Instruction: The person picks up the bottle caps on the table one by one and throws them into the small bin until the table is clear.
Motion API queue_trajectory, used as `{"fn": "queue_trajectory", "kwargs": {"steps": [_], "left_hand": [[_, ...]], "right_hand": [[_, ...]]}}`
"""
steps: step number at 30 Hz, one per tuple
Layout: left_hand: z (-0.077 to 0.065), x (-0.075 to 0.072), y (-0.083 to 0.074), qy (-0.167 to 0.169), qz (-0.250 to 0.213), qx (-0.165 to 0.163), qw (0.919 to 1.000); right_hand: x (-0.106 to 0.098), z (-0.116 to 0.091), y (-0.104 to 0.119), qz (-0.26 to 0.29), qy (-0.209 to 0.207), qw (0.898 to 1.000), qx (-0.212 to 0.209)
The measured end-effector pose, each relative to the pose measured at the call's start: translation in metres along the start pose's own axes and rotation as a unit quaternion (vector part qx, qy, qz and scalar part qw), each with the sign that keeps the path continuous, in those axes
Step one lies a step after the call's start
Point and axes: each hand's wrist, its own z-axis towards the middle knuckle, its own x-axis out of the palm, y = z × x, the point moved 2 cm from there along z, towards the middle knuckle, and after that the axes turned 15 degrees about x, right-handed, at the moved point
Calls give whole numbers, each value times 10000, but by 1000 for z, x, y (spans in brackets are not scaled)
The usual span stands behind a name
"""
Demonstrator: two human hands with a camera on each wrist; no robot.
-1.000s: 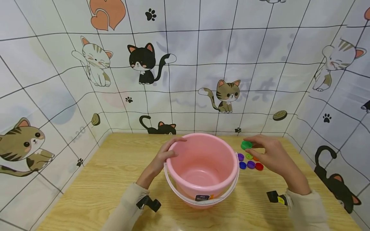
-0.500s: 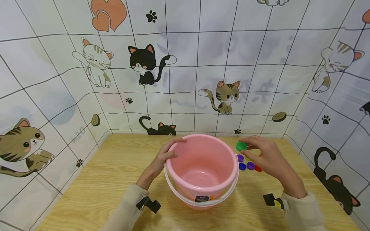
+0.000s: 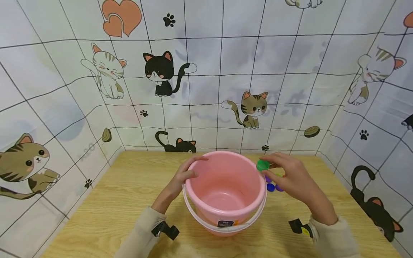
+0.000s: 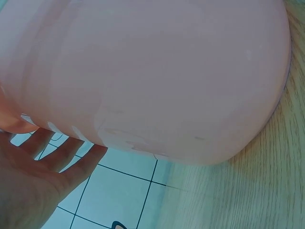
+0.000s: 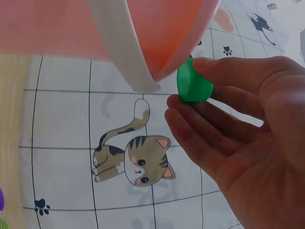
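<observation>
A pink bucket (image 3: 226,179) stands on the wooden table, its mouth tipped toward me and no object visible inside. My left hand (image 3: 177,179) grips its rim on the left side; in the left wrist view the fingers (image 4: 81,164) lie along the outer wall. Between thumb and fingers my right hand (image 3: 292,175) pinches a small green bottle cap (image 3: 262,165). In the head view the cap overlaps the bucket's right rim. The right wrist view shows the green cap (image 5: 194,83) just outside the rim, near the white handle (image 5: 119,43).
Several coloured caps lie right of the bucket, partly hidden by the right hand, among them a blue cap (image 3: 270,187) and a purple cap (image 3: 279,188). The bucket's white handle hangs down in front. A cat-printed sheet (image 3: 206,71) rises behind and beside the table (image 3: 129,200).
My right hand has carried the green cap leftward from above the loose caps to the bucket's right rim. The left hand keeps its hold on the bucket.
</observation>
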Motion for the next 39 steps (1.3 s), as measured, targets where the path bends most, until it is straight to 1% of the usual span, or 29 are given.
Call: {"fn": "queue_trajectory", "kwargs": {"steps": [5, 9, 12, 16, 21, 29, 39], "left_hand": [[-1, 0, 1, -3, -7, 26, 10000], [0, 0, 0, -31, 13, 40, 10000], [0, 1, -1, -44, 11, 16, 10000], [-1, 1, -1, -42, 2, -25, 10000], [0, 1, -1, -56, 40, -57, 10000], [0, 1, -1, -92, 35, -120, 9999], [1, 1, -1, -128, 20, -26, 9999]], "right_hand": [[8, 7, 10, 117, 18, 9999, -104], [13, 13, 19, 233, 213, 9995, -80], [14, 18, 25, 222, 353, 9991, -57], [14, 26, 32, 159, 486, 9986, -110], [13, 35, 40, 216, 634, 9975, -242], [10, 50, 47, 295, 971, 9944, -289], [8, 68, 56, 175, 1275, 9911, -354]]}}
